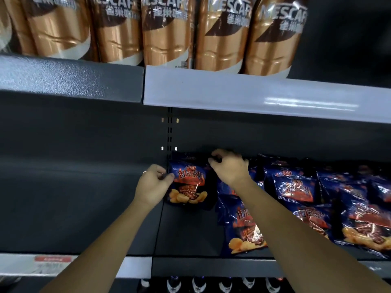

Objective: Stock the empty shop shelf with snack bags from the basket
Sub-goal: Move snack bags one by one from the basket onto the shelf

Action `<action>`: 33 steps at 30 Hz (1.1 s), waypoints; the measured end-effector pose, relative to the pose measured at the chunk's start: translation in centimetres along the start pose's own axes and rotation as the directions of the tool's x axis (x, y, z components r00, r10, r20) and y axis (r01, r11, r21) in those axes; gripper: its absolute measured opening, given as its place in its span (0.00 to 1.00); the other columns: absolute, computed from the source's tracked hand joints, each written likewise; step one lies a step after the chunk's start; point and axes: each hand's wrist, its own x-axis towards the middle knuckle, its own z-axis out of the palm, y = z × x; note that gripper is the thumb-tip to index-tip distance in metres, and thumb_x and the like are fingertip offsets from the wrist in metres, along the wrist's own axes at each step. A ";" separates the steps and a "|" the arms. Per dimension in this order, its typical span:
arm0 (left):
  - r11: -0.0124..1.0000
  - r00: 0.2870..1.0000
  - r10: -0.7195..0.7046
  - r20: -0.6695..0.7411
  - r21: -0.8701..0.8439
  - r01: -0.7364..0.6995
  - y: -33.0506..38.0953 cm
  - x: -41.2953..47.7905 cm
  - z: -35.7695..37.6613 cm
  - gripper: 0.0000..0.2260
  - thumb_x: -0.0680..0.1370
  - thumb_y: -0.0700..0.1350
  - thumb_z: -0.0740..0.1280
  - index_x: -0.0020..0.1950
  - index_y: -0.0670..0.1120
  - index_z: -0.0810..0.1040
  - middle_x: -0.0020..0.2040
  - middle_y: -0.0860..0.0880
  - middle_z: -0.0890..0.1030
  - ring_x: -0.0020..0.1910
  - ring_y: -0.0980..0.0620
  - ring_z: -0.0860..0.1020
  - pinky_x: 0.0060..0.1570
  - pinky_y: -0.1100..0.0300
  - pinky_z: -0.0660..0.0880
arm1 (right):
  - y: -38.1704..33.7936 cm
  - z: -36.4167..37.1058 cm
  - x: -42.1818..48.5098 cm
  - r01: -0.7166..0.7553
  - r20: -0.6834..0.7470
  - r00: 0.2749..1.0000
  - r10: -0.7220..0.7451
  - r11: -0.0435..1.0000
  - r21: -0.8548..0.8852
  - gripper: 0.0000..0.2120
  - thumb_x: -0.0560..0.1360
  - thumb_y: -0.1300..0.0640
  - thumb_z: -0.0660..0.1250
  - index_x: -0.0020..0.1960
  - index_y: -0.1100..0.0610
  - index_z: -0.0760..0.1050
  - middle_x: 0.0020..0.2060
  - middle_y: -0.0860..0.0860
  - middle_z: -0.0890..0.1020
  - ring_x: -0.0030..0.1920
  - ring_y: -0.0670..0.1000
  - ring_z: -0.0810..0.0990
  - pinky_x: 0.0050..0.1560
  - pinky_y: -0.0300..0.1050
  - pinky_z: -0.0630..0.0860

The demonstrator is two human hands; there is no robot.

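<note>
**Standing a bag up at the end of the row**

The step in hand appears to be the placing itself. A snack bag (187, 182) stands upright on the shelf (186, 231), just right of the foot of the slotted upright (170, 132) in the back wall, face outward.

Both hands are on it. The left hand (153, 185) has its fingers curled, pinching the bag's left edge right at the upright. The right hand (229, 168) pinches the top right corner, fingers bent over it.

Further right of the upright, more bags of the same kind (296, 187) sit in loose rows, some leaning, some flat toward the front. Left of the upright the shelf board shows bare. Above the upright runs a row of coffee cans (167, 32); below it, bottle tops (198, 284). The basket is not in view.

By my reading the task is well under way but not finished. The next move calls for settling this bag so it stands unaided, letting go gently with both hands so it does not topple forward, then going back to the basket for another.
</note>
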 end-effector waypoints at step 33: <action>0.934 0.232 0.170 0.958 -0.082 -0.348 14.7 -44.8 53.5 0.10 0.80 0.48 0.67 0.40 0.46 0.77 0.33 0.42 0.79 0.30 0.49 0.75 0.35 0.50 0.73 | 52.3 -13.3 -52.2 -0.340 -0.108 0.175 0.979 0.163 0.926 0.12 0.80 0.62 0.65 0.38 0.61 0.77 0.22 0.51 0.73 0.23 0.44 0.69 0.26 0.35 0.67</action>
